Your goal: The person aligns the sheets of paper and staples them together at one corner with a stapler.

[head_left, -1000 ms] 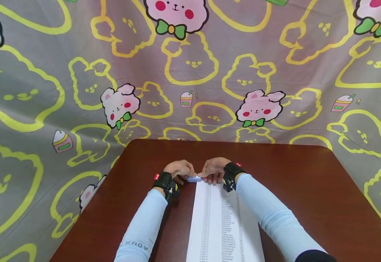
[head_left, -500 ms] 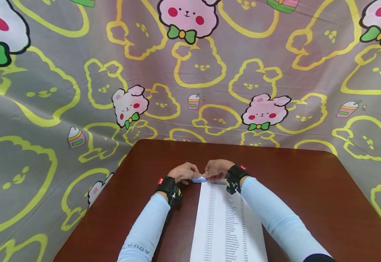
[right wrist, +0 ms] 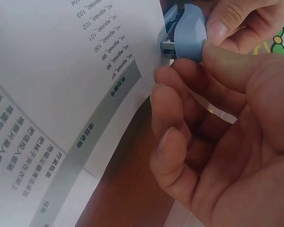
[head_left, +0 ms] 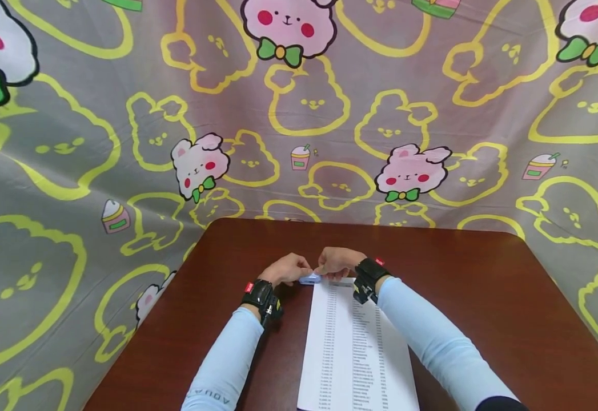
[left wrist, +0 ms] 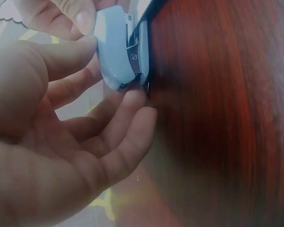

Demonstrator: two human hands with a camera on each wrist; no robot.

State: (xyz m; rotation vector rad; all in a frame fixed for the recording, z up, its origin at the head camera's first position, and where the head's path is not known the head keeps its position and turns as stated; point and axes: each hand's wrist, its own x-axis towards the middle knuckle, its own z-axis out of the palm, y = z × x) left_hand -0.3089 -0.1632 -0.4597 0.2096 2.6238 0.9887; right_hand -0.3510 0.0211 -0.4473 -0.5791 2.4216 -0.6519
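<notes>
A small light-blue stapler (head_left: 309,279) is at the top left corner of a printed sheet of paper (head_left: 357,354). My left hand (head_left: 286,269) holds it from the left, its thumb on the upper arm of the stapler (left wrist: 114,45) and the other fingers curled below and behind. From the other side my right hand (head_left: 338,260) grips it too, with thumb and forefinger at its front end in the right wrist view. Between the stapler's two arms the paper's edge (left wrist: 143,10) enters. The right hand's remaining fingers curl loosely beside the paper.
The sheet lies lengthwise on a dark reddish-brown table (head_left: 458,297). Behind and to the left hangs a grey cloth (head_left: 257,188) with cartoon prints. A black camera strap (head_left: 261,294) is round each wrist.
The head view has shifted slightly. Both hands stay at the stapler on the paper's corner. More of the paper's top edge shows below my right fingers.
</notes>
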